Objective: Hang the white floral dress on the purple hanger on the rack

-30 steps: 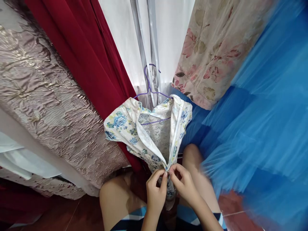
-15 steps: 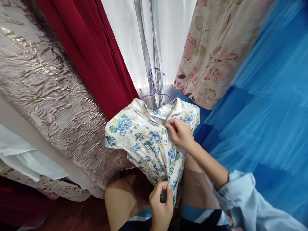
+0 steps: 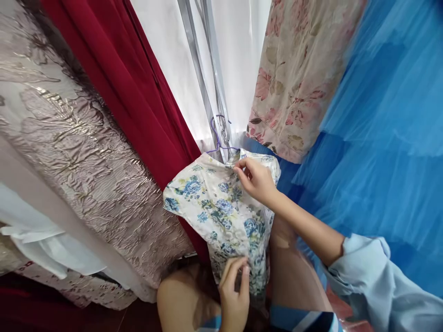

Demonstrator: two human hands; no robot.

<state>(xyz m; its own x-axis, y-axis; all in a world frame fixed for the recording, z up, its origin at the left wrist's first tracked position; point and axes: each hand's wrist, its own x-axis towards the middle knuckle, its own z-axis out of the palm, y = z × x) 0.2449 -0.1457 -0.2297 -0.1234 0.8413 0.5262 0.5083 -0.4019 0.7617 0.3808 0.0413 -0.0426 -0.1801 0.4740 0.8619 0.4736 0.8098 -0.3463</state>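
A short-sleeved white blouse (image 3: 224, 207) with blue and yellow-green flowers hangs in front of me on a purple wire hanger (image 3: 218, 145). My right hand (image 3: 256, 180) is closed in a pinch at the top of the neckline, on what looks like a small zipper pull. Its fingertips mostly cover that piece. Lower down, my left hand (image 3: 235, 290) hovers before the blouse's lower front, thumb and forefinger loosely curved. No cloth is drawn up between those fingers.
Beside the blouse hang a dark red cloth (image 3: 134, 92), a shiny textured pink fabric (image 3: 86, 152), a pink-flowered cloth (image 3: 284, 101) and blue tulle (image 3: 374, 161). Grey metal poles (image 3: 204, 60) stand behind. My bare knees (image 3: 183, 295) flank its lower part.
My right hand has moved up the blouse's opening to the neckline, and the gap there has closed. The left hand has let go of the lower cloth, which now lies smoother.
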